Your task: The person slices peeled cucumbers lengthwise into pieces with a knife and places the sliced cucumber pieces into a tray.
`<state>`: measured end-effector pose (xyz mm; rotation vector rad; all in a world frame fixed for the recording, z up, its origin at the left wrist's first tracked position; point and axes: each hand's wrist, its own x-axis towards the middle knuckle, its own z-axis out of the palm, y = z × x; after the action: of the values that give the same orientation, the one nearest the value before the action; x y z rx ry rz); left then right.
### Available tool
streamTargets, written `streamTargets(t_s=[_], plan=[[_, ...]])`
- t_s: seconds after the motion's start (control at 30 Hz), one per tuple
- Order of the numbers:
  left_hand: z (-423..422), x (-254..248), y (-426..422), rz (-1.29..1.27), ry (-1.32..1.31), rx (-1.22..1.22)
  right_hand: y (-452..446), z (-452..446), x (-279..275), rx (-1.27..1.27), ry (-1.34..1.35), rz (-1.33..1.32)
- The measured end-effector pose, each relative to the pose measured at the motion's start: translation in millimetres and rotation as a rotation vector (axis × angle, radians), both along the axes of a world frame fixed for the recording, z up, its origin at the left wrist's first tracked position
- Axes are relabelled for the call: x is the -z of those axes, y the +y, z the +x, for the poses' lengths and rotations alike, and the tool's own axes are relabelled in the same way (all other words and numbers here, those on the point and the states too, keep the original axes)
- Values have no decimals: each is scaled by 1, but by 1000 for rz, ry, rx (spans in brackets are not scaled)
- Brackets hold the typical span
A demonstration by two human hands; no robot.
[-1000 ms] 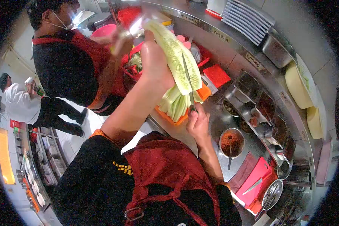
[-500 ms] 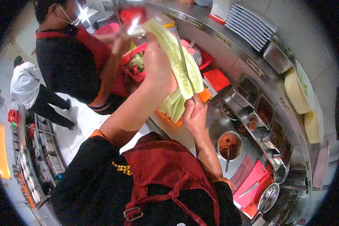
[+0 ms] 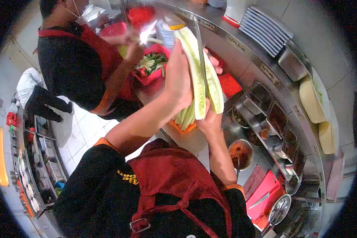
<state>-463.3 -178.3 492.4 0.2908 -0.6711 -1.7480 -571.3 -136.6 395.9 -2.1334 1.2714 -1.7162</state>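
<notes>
My left hand (image 3: pixel 182 75) is wrapped round a long pale green cucumber (image 3: pixel 197 79), held up above the counter, with fingertips showing on its far side. A knife (image 3: pixel 201 51) lies lengthwise in the cucumber, its blade between two long cut parts and its tip beyond the far end. Behind the near end of the cucumber, my right hand (image 3: pixel 210 119) is closed on the knife's handle, which is mostly hidden. Under the hands, long pale green strips (image 3: pixel 185 118) lie in an orange container (image 3: pixel 182 129).
A co-worker (image 3: pixel 73 63) stands at the left, near a pink basket of greens (image 3: pixel 150 65). At the right are a bowl of orange-red food (image 3: pixel 240 154), metal containers (image 3: pixel 277 119) and a red board (image 3: pixel 261 198) with another knife. Plates (image 3: pixel 265 29) stand on the shelf.
The cucumber and both hands have shifted right and turned more upright in view. The knife's blade now reaches past the far end, and the two cut parts stand further apart.
</notes>
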Motion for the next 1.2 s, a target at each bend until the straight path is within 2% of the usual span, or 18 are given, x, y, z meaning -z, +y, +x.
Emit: streamTargets(t_s=[0.1,0.2,0.3,0.33,0.47,0.57,0.63,0.7,0.77,0.9,0.97,1.0,1.07,1.1,1.17,1.2], plan=[[4,-4,-14,-132,45,-93,2,-2,-1,-11,-30,-43],[2,-2,-24,-90,12,-116,2,-12,13,-118,55,225],[-3,-7,-19,-60,-32,-124,5,-6,7,-95,-38,164],[-4,-10,-16,-5,-31,-140,7,-6,1,-124,-61,215],[-4,-14,-13,96,-128,-189,4,-6,4,-93,-37,209],[-8,-12,-7,100,-96,-151,-5,-11,14,-97,69,240],[-10,-11,-6,95,-77,-159,-12,-11,16,-71,109,106],[-9,-10,-7,87,-58,-169,-13,-10,9,-143,35,167],[-9,-9,-9,60,-70,-193,-17,-4,-1,-29,38,-100],[-13,-6,-4,58,-107,-182,-24,-8,9,-42,78,-164],[-14,-4,-6,25,-113,-223,-5,-7,-23,-215,-193,403],[-14,-3,-7,27,-112,-225,-13,-8,-14,-217,-192,405],[-16,-2,-10,68,-73,-252,-31,-5,-5,-170,-21,188],[-15,-1,-12,67,-73,-254,-29,-8,-1,-171,-21,186],[-12,-1,-12,28,-79,-275,-9,1,-35,-244,-194,375],[-11,-1,-14,29,-77,-277,-14,1,-33,-216,-158,345]])
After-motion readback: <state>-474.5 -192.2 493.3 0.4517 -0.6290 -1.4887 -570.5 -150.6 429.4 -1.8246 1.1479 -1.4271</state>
